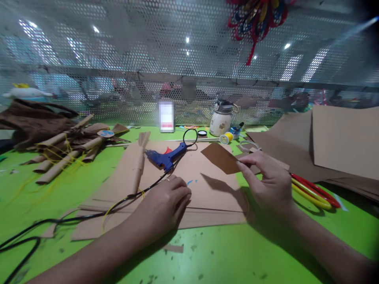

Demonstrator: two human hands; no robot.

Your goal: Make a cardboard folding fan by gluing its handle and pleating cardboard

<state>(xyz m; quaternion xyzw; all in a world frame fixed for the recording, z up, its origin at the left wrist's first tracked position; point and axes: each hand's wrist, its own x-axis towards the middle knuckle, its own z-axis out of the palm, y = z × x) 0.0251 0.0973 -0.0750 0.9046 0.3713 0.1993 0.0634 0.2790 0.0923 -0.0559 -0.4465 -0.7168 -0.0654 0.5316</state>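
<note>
One narrow scrap of brown paper point(174, 248) lies on the green bench point(225, 252) at the near side. Beyond it, the left hand point(168, 201) rests on a stack of brown sheets point(213, 215), its fingers curled close together and no object visible in them. Farther right, the right hand point(269, 177) pinches a corner of a small brown paper piece point(222, 158) between thumb and fingers, holding it above the stack, where its shadow falls. Red and yellow-handled scissors point(315, 191) lie right of that hand. Past the left hand are a blue glue gun point(167, 157) and, beside it, a rolled paper tube point(138, 167) with a frayed top. Farther back stand a yellow thread spool point(226, 137) and a white bottle point(220, 120), before a perforated metal screen point(124, 51).
</note>
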